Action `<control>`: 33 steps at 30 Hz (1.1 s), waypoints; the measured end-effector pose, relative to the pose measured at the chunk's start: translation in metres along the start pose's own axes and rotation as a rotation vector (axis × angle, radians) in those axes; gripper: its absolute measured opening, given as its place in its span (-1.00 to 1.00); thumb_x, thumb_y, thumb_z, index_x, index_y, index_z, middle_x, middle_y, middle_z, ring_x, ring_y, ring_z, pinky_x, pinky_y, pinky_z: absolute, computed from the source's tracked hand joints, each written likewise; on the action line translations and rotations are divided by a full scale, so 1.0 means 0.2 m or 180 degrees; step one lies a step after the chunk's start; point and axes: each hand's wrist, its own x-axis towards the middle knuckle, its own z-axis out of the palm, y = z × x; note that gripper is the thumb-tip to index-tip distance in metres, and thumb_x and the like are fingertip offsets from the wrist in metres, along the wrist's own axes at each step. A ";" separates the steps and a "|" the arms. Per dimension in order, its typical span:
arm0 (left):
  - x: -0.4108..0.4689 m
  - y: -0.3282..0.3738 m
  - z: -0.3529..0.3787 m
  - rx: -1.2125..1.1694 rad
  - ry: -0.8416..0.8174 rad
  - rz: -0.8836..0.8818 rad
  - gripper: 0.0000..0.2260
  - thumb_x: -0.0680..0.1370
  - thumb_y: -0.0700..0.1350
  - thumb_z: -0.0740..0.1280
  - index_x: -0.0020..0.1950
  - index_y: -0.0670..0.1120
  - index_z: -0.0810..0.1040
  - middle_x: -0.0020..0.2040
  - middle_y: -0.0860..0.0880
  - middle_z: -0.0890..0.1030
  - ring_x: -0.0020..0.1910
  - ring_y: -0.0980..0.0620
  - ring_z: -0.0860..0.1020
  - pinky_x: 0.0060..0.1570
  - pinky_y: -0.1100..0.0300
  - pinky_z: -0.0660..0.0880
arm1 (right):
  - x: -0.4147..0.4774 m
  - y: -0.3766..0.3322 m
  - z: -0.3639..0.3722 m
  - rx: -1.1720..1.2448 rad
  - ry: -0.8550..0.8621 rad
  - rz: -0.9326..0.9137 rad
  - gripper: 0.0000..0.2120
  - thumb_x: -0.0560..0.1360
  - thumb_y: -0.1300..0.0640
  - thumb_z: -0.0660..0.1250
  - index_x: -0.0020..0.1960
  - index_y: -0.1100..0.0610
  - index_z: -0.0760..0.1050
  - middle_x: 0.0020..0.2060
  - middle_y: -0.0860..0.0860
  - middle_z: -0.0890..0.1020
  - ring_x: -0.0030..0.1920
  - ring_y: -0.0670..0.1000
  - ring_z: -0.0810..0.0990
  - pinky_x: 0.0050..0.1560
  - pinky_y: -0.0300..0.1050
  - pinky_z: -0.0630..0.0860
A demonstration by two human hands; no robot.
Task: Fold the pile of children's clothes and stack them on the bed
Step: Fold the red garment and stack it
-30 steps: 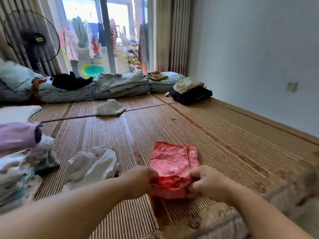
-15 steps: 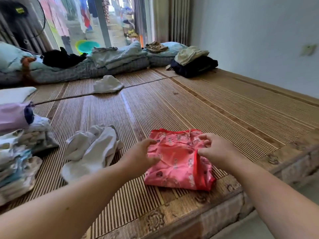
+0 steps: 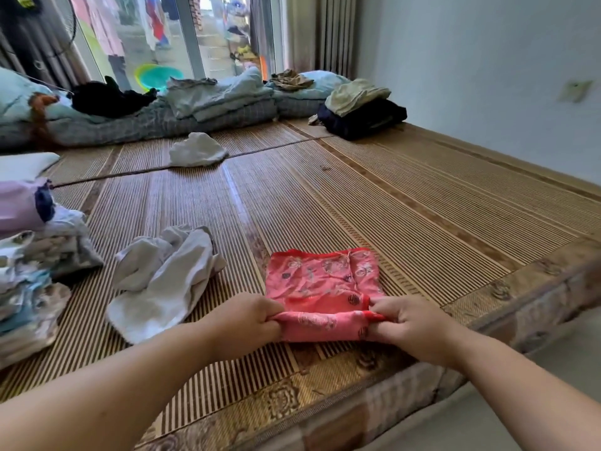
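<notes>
A small red patterned garment (image 3: 322,281) lies flat on the bamboo mat of the bed (image 3: 422,216), close to the near edge. Its near edge is rolled up into a fold. My left hand (image 3: 247,320) pinches the left end of that fold, and my right hand (image 3: 406,323) pinches the right end. A crumpled white garment (image 3: 162,278) lies just left of the red one. At the far left stands a stack of folded children's clothes (image 3: 29,275) with a lilac piece on top.
A white cloth (image 3: 196,150) lies further back on the mat. Rolled bedding (image 3: 146,115) with a black garment runs along the far side, and a dark pile topped with a beige piece (image 3: 361,109) sits by the wall. The bed's edge drops off at the lower right.
My hands moved from the garment's middle back to its near edge and now hold a fold there. The garment lies flatter and squarer than before. The camera view shifted slightly.
</notes>
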 end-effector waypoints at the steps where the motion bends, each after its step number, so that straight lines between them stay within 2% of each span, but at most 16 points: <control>1: -0.02 0.01 -0.03 -0.0338 -0.0136 -0.0143 -0.84 0.52 -0.11 0.25 -0.22 -0.07 0.57 -0.28 0.07 0.59 -0.32 0.16 0.49 -0.19 0.13 0.47 | -0.01 -0.04 -0.02 0.0327 -0.0071 0.0051 -0.81 0.38 0.00 0.30 -0.28 0.08 0.59 -0.27 0.00 0.64 -0.24 0.01 0.57 -0.18 -0.08 0.49; 3: -0.05 0.03 -0.08 -0.1086 -0.0450 -0.0346 -0.82 0.52 -0.16 0.24 -0.26 -0.09 0.55 -0.35 0.08 0.55 -0.37 0.14 0.48 -0.25 0.17 0.45 | -0.02 -0.11 -0.08 0.0919 -0.0258 0.0156 -0.84 0.31 0.11 0.25 -0.45 0.05 0.44 -0.50 -0.05 0.44 -0.44 -0.05 0.38 -0.38 -0.18 0.32; 7: -0.04 0.05 -0.17 -0.2085 -0.0372 -0.0740 -0.86 0.58 -0.20 0.23 -0.14 -0.18 0.51 -0.34 -0.02 0.58 -0.36 0.04 0.54 -0.24 0.21 0.50 | 0.04 -0.21 -0.14 0.1425 -0.0430 0.0314 -0.86 0.30 0.14 0.24 -0.40 0.09 0.32 -0.51 -0.05 0.40 -0.49 -0.08 0.34 -0.48 -0.28 0.28; 9: -0.01 0.07 -0.18 -0.2255 -0.0010 -0.1127 -0.86 0.60 -0.20 0.22 -0.09 -0.22 0.50 -0.35 -0.05 0.58 -0.38 0.03 0.55 -0.25 0.19 0.53 | 0.12 -0.22 -0.13 0.1553 0.0004 0.0443 -0.75 0.46 0.09 0.29 -0.32 0.22 0.43 -0.44 0.03 0.52 -0.41 -0.02 0.47 -0.40 -0.23 0.41; 11: 0.02 0.06 -0.17 -0.2417 0.0352 -0.1577 -0.82 0.61 -0.14 0.21 -0.06 -0.23 0.51 -0.31 -0.09 0.61 -0.34 0.00 0.58 -0.17 0.12 0.56 | 0.21 -0.22 -0.11 0.1790 0.0559 0.0685 -0.67 0.55 -0.06 0.28 -0.08 0.22 0.58 -0.23 0.12 0.67 -0.19 0.05 0.63 -0.17 -0.06 0.58; 14: 0.03 0.00 -0.11 -0.1723 0.0496 -0.2030 -0.69 0.62 0.08 0.19 0.00 -0.15 0.54 -0.12 -0.11 0.64 -0.16 -0.03 0.62 -0.03 0.09 0.59 | 0.29 -0.23 -0.09 0.1110 0.1108 0.1159 -0.67 0.53 -0.16 0.27 0.02 0.11 0.54 -0.06 0.07 0.63 -0.06 0.05 0.57 0.02 0.05 0.52; 16: 0.01 -0.02 -0.07 -0.0813 0.0578 -0.2277 -0.49 0.55 0.27 0.21 0.22 -0.13 0.49 0.11 -0.12 0.60 0.04 -0.04 0.58 0.01 0.09 0.53 | 0.30 -0.23 -0.07 0.0407 0.0924 0.1348 -0.59 0.49 -0.18 0.34 0.12 0.14 0.52 0.01 0.07 0.59 -0.03 0.05 0.53 0.05 0.02 0.51; 18: -0.01 -0.03 -0.03 -0.0554 0.0550 -0.2480 -0.27 0.48 0.36 0.22 0.39 -0.18 0.35 0.31 -0.16 0.49 0.26 -0.11 0.48 0.17 0.06 0.43 | 0.31 -0.24 -0.03 0.0217 0.0555 0.1431 -0.47 0.42 -0.23 0.39 0.14 0.18 0.52 0.03 0.07 0.59 0.00 0.06 0.54 0.04 -0.01 0.50; 19: -0.02 -0.02 -0.01 -0.0607 0.0540 -0.2514 -0.24 0.45 0.38 0.25 0.41 -0.19 0.33 0.32 -0.16 0.49 0.26 -0.11 0.48 0.15 0.08 0.43 | 0.31 -0.25 0.00 0.0165 0.0390 0.1487 -0.42 0.39 -0.26 0.39 0.16 0.18 0.52 0.04 0.07 0.60 0.01 0.06 0.55 0.02 -0.04 0.49; 21: -0.01 -0.01 0.02 -0.0893 0.0544 -0.2505 -0.20 0.38 0.38 0.34 0.39 -0.17 0.36 0.22 -0.13 0.57 0.12 -0.07 0.56 0.04 0.14 0.47 | 0.33 -0.26 0.07 -0.0326 0.0264 0.1543 -0.40 0.36 -0.31 0.39 0.14 0.16 0.54 0.04 0.06 0.61 0.02 0.07 0.57 0.00 -0.07 0.49; 23: 0.00 0.00 0.04 -0.1141 0.0674 -0.2386 -0.24 0.28 0.33 0.43 0.28 -0.15 0.42 0.00 -0.05 0.63 -0.11 0.01 0.61 -0.03 0.08 0.58 | 0.35 -0.27 0.12 -0.0799 0.0349 0.1484 -0.53 0.36 -0.26 0.41 0.02 0.12 0.54 -0.05 0.03 0.62 -0.07 0.03 0.56 -0.15 -0.11 0.45; 25: 0.01 0.03 0.05 -0.1319 0.0779 -0.2280 -0.39 0.37 0.11 0.49 0.29 -0.10 0.33 -0.05 -0.01 0.60 -0.16 0.05 0.61 -0.06 0.05 0.61 | 0.35 -0.26 0.14 -0.0728 0.0414 0.1378 -0.71 0.41 -0.11 0.42 -0.06 0.09 0.50 -0.12 0.01 0.59 -0.14 -0.01 0.55 -0.25 -0.15 0.42; 27: 0.00 0.07 0.07 -0.1450 0.0833 -0.2065 -0.37 0.46 -0.06 0.45 0.43 0.03 0.20 -0.02 0.05 0.55 -0.14 0.06 0.61 -0.09 0.08 0.62 | 0.34 -0.25 0.14 -0.0360 0.0537 0.1309 -0.77 0.44 0.01 0.41 0.00 0.08 0.44 -0.11 0.02 0.56 -0.15 -0.03 0.53 -0.16 -0.11 0.48; 29: -0.03 0.10 0.10 -0.1378 0.0968 -0.1743 -0.26 0.49 -0.12 0.42 0.52 0.19 0.06 -0.04 0.12 0.50 -0.16 0.08 0.60 -0.16 0.15 0.62 | 0.31 -0.25 0.12 0.0016 0.0615 0.1245 -0.57 0.44 0.07 0.42 0.24 0.07 0.34 -0.02 0.01 0.54 -0.17 -0.06 0.50 -0.21 -0.13 0.45; 31: -0.06 0.09 0.12 -0.1626 0.1082 -0.1475 -0.17 0.51 -0.20 0.38 0.48 0.39 -0.05 0.04 0.13 0.50 -0.20 0.05 0.60 -0.23 0.17 0.60 | 0.26 -0.27 0.10 0.0264 0.0487 0.1040 -0.23 0.47 0.13 0.41 0.52 -0.02 0.05 0.21 0.05 0.49 -0.10 -0.05 0.50 -0.22 -0.20 0.42; 33: -0.08 0.07 0.13 -0.2048 0.1079 -0.1228 -0.14 0.52 -0.29 0.34 0.42 0.49 -0.04 0.18 0.12 0.47 -0.23 0.03 0.57 -0.28 0.20 0.54 | 0.22 -0.29 0.09 0.0397 0.0302 0.0757 -0.16 0.49 0.18 0.38 0.54 -0.21 -0.06 0.39 0.05 0.38 0.14 0.05 0.52 0.10 -0.09 0.49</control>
